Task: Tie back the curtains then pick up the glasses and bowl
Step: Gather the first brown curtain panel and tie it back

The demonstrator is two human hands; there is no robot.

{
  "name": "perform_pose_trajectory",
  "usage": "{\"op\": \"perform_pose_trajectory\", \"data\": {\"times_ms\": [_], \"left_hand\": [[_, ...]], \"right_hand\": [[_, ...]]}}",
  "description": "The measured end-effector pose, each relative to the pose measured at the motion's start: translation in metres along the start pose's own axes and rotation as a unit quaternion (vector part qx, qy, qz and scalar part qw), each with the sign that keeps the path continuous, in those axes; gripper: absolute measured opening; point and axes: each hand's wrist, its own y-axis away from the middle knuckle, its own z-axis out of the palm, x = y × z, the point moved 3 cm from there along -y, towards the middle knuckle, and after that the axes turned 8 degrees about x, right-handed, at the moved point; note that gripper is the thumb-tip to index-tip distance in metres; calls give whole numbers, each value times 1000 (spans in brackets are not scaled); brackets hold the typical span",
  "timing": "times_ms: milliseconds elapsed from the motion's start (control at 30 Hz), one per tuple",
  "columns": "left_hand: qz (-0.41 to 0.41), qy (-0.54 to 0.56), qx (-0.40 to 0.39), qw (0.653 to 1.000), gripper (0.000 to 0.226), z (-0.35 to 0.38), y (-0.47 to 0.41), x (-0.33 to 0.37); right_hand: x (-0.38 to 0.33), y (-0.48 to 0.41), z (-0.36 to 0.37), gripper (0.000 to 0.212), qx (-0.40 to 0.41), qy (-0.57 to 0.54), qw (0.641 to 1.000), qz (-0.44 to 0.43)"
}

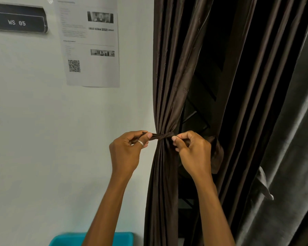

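Note:
A dark brown curtain (169,71) hangs beside a white wall and is gathered into a narrow bunch at mid height. A brown fabric tie-back (163,136) wraps around that bunch with a knot at its front. My left hand (127,151) pinches the tie-back's left end between thumb and fingers. My right hand (192,151) pinches its right end, and a loose fold of brown fabric hangs behind that hand. No glasses or bowl are in view.
A second brown curtain panel (252,86) and a grey curtain (292,157) hang to the right, with a dark window gap between. A printed sheet (91,41) and a "WS 05" sign (17,19) are on the wall. A teal bin (124,237) sits below.

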Motion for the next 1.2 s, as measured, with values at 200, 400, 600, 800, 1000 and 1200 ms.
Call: {"op": "perform_pose_trajectory", "data": {"times_ms": [200,400,600,800,1000,1200], "left_hand": [[-31,-11,10,999,8,-9,-5,-8],[-29,-34,13,999,16,-11,-9,-11],[-28,-32,-5,999,14,-10,-3,-15],[-59,-23,-19,998,40,-12,-2,-24],[-104,-29,-53,993,5,-16,6,-46],[-126,-14,-108,986,14,-8,28,-63]], "right_hand": [[5,1,3,8,-12,4,1000,16],[-5,3,7,6,-43,43,998,-3],[-6,8,12,8,-37,59,998,8],[-2,5,13,11,-30,99,995,11],[2,4,11,8,-37,134,990,25],[13,19,-3,15,-49,175,982,50]]}}
